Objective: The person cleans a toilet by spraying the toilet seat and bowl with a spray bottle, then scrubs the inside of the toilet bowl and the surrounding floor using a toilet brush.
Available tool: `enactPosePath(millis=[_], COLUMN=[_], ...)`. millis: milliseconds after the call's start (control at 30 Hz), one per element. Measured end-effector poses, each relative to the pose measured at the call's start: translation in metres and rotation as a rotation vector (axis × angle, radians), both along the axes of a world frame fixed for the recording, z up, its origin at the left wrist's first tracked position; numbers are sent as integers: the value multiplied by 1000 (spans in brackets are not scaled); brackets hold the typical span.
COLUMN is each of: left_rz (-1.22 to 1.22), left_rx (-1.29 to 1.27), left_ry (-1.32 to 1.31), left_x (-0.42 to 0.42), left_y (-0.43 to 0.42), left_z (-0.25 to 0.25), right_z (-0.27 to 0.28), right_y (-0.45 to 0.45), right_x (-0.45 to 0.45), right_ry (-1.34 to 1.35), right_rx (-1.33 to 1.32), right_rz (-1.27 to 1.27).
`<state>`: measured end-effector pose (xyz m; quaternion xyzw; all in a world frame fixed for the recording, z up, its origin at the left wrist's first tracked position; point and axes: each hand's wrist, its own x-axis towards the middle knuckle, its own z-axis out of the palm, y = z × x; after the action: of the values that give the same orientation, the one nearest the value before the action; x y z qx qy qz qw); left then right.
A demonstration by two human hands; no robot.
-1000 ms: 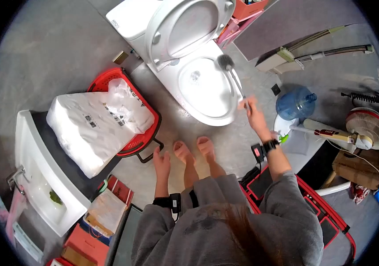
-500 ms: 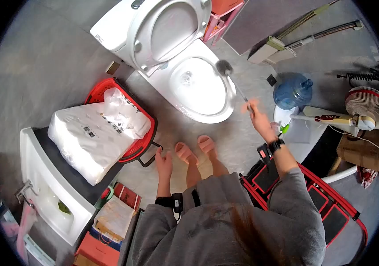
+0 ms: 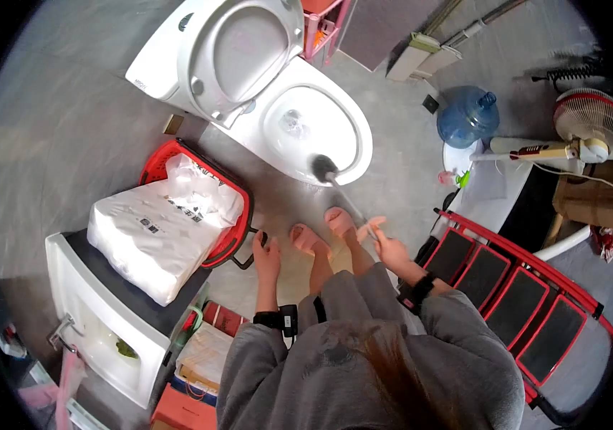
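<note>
My right hand [image 3: 390, 247] is wrapped round the handle of a toilet brush [image 3: 323, 168], low and to the right of the toilet. The dark round brush head is over the near rim of the white toilet bowl [image 3: 353, 118]; whether it touches cannot be told. The toilet lid [image 3: 249, 54] is raised. My left hand [image 3: 266, 252] hangs with its fingers apart and holds nothing, close to the black handle of a red basket [image 3: 231, 247]. A white plastic bag [image 3: 156, 229] rests in and beside that basket.
At the left is a white sink [image 3: 109, 337] with something green in it. To the right are a blue water bottle [image 3: 467, 118], a fan [image 3: 589, 122] and a red folding ladder [image 3: 514, 297]. Boxes [image 3: 185, 408] stand at the lower left, and pink slippers [image 3: 309, 240] are below the toilet.
The right hand has drawn back toward the body and down, bringing the brush head from the bowl's right side to its near rim. The left hand stays beside the basket handle.
</note>
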<state>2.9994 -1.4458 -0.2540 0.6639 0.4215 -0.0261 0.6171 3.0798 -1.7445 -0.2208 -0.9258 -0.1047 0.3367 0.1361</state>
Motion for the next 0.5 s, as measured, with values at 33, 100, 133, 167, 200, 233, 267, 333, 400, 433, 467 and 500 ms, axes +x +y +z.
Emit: enactPosePath(millis=[33, 100, 133, 167, 200, 233, 267, 333, 400, 433, 467, 500], left_rz=[30, 54, -3, -59, -61, -54, -45, -86, -59, -57, -86, -111], left_rx=[-12, -22, 35, 89, 82, 56, 31, 120, 91, 91, 75, 61], left_ry=[-14, -26, -19, -9, -4, -9, -15, -5, -70, -70, 3, 73], left_x=[1, 0, 0, -1, -1, 1, 1, -10, -14, -13, -13, -10], left_y=[0, 3, 6, 6, 6, 5, 4, 3, -5, -10, -14, -19], left_z=[-1, -3, -4, -6, -4, 0, 2, -19, -24, -20, -14, -9], right_z=[-8, -28, -31, -31, -23, -13, -5, 5, -3, -8, -11, -12], right_y=[4, -6, -15, -31, -50, -66, -79, -96, -109, -115, -118, -120], right_x=[-4, -17, -20, -22, -22, -20, -17, -10, -5, -3, -6, -10], right_ry=[-29, -37, -51, -47, -64, -82, -160, -223, -215, -216, -217, -221], right_rx=[98, 76, 52, 47, -37, -120, -109, -111, -113, -112, -110, -96], right_rz=[-6, -48, -79, -83, -95, -105, -106, -103, -78, -62, -62, -30])
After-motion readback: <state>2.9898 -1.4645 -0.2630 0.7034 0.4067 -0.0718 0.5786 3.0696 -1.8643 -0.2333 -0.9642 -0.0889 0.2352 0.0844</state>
